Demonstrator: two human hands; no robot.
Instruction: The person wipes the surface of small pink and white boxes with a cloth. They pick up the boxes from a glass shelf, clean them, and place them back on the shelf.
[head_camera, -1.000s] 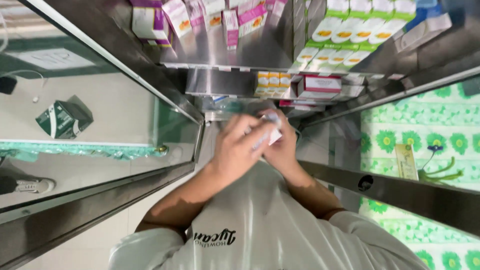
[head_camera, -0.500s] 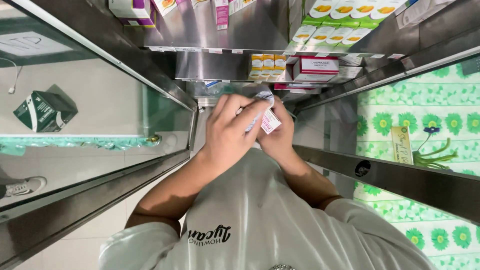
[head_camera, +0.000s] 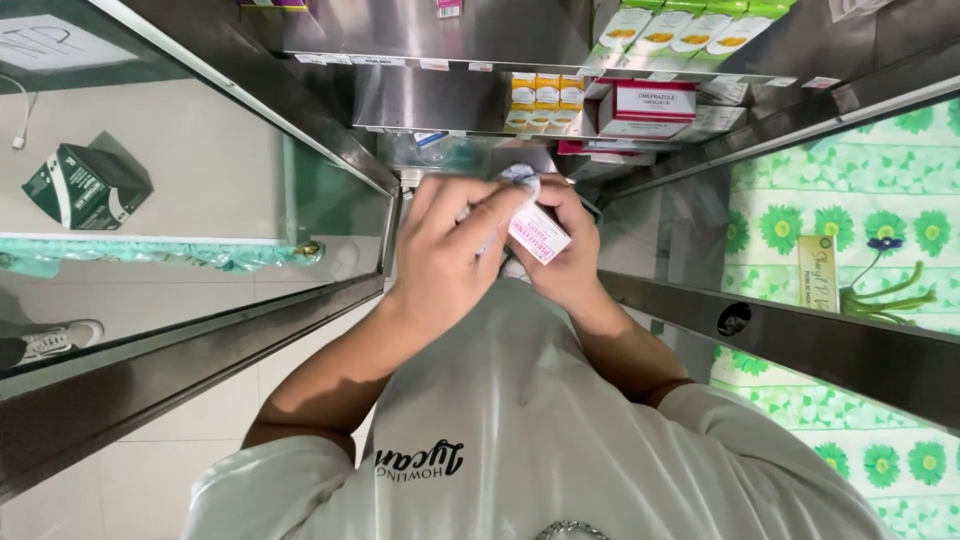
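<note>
Both of my hands are raised together in front of my chest, over my white shirt. My left hand (head_camera: 445, 255) wraps its fingers over a small white box with pink print (head_camera: 540, 236). From the other side my right hand (head_camera: 572, 268) grips the same box. The box is tilted, with one long face showing between my fingers. A bit of white material (head_camera: 520, 177) pokes out just above the hands; I cannot tell what it is.
Steel shelves ahead carry white-and-green boxes (head_camera: 680, 30), small yellow-orange boxes (head_camera: 545, 90) and a red-and-white box (head_camera: 650, 102). A glass counter on the left holds a green-and-white box (head_camera: 85, 185). A steel rail (head_camera: 800, 340) and a green flowered surface (head_camera: 850, 200) lie to the right.
My hands have stayed together on the box and turned it, so its pink-printed face now shows. The view has shifted, and the shelves sit lower in the frame.
</note>
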